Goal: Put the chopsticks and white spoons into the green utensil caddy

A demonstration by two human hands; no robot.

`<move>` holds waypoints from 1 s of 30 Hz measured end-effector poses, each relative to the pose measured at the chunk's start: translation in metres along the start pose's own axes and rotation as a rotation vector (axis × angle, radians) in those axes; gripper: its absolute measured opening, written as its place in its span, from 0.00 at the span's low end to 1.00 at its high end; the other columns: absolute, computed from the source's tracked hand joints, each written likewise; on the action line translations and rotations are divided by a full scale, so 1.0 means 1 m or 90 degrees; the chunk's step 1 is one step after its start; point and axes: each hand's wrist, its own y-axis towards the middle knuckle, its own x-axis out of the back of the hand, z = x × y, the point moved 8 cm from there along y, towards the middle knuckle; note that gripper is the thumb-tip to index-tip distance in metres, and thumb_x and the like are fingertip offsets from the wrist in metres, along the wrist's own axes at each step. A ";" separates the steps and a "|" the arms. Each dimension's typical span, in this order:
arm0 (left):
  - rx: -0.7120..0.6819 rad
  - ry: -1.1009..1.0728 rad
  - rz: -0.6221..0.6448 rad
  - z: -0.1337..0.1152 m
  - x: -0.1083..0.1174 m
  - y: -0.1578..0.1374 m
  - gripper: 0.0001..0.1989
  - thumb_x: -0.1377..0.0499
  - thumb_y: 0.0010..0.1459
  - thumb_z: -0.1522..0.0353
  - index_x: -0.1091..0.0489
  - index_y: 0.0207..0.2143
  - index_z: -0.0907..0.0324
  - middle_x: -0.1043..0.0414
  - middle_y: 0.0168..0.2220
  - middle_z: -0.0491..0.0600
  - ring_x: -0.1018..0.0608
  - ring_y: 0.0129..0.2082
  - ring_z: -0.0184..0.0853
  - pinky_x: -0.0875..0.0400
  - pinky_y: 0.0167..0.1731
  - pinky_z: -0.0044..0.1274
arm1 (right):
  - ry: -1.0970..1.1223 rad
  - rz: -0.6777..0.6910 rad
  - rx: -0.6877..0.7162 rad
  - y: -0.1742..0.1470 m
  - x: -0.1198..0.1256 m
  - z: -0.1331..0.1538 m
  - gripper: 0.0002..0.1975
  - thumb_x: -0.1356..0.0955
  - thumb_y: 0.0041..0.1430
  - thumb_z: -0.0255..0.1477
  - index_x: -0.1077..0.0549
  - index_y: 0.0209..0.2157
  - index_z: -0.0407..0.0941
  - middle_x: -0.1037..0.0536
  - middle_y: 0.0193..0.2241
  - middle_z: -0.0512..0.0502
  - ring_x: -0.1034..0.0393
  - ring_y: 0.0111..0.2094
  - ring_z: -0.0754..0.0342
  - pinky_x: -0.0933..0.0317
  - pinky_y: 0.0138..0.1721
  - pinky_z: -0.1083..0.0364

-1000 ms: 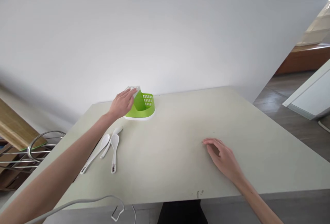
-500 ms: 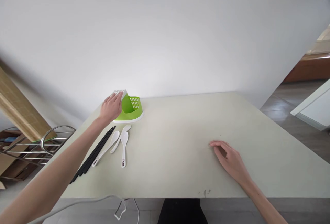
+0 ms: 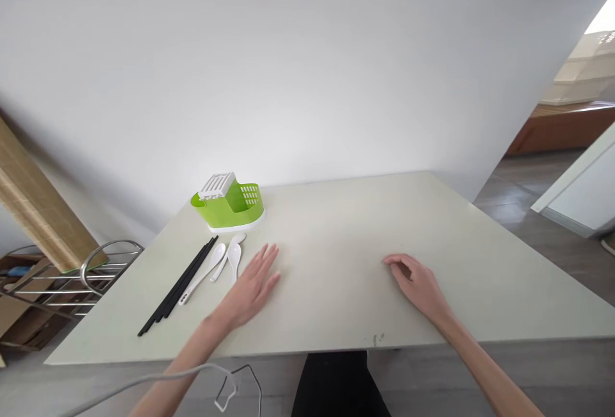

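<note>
My left hand (image 3: 252,286) is open, palm down with fingers apart, over the table just right of the spoons. It partly covers the handle of the nearest white spoon (image 3: 234,257). Beside it are a second white spoon (image 3: 204,273) and a third (image 3: 225,262), partly overlapped. Several black chopsticks (image 3: 179,287) lie in a slanted bundle to their left. Behind them stands a green utensil holder (image 3: 228,211) with a white slotted top and white base. My right hand (image 3: 418,282) rests on the table at right, fingers loosely curled with the thumb near the fingertips; nothing shows in it.
The pale table (image 3: 336,225) meets a white wall (image 3: 307,71) at the back. A metal rack (image 3: 110,266) and a leaning wooden board (image 3: 43,199) stand at the left. A grey cable (image 3: 158,377) hangs in front of the table's near edge.
My left hand has left the utensil holder's top and come back toward me and to the right, beside the spoons. My right hand stays almost where it was. The view has shifted slightly.
</note>
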 end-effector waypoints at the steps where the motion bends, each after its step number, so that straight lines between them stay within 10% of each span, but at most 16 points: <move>1: 0.000 -0.009 0.016 -0.007 -0.013 -0.014 0.33 0.56 0.76 0.56 0.64 0.78 0.44 0.54 0.77 0.45 0.49 0.76 0.41 0.46 0.74 0.39 | -0.001 0.001 0.000 0.000 0.001 0.000 0.18 0.38 0.68 0.44 0.21 0.40 0.50 0.16 0.47 0.41 0.21 0.46 0.43 0.30 0.51 0.44; 12: 0.016 0.027 -0.031 -0.032 -0.041 -0.045 0.34 0.51 0.76 0.59 0.62 0.78 0.40 0.52 0.76 0.42 0.47 0.75 0.42 0.44 0.74 0.42 | -0.078 0.039 -0.014 -0.039 -0.005 0.000 0.19 0.37 0.70 0.47 0.23 0.52 0.55 0.27 0.64 0.44 0.29 0.61 0.39 0.27 0.44 0.46; 30: 0.032 0.013 -0.097 -0.035 -0.038 -0.045 0.31 0.48 0.75 0.63 0.52 0.76 0.45 0.42 0.74 0.44 0.41 0.74 0.41 0.39 0.72 0.42 | -0.141 0.039 -0.048 -0.046 -0.001 0.001 0.20 0.40 0.72 0.49 0.24 0.53 0.57 0.27 0.65 0.50 0.30 0.63 0.41 0.23 0.45 0.46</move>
